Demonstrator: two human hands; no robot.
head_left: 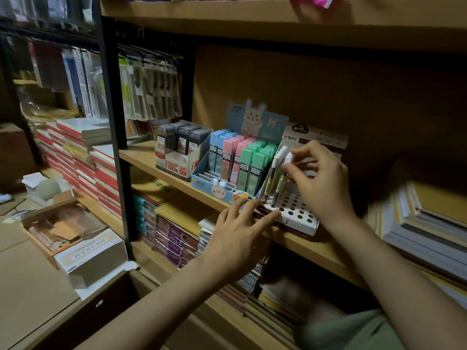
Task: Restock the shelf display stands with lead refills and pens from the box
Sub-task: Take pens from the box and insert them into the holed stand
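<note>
A white pen display stand [300, 218] with rows of round holes sits on the wooden shelf [151, 157]. Several white-capped pens [274, 173] stand in its left holes. My right hand [321, 178] pinches one white-capped pen [288, 162] that stands in the stand. My left hand [240, 231] rests with straight fingers on the stand's front left edge. To the left are a bunny-themed stand [214, 183] of blue, pink and green lead refill cases and a white stand [174, 162] of dark refill cases.
An open cardboard box [75, 238] with packets sits on the floor at the lower left. Stacks of notebooks [83, 157] fill the left shelving and the shelf below. Paper stacks [414, 223] lie right of the pen stand. An upper shelf board [278, 24] hangs overhead.
</note>
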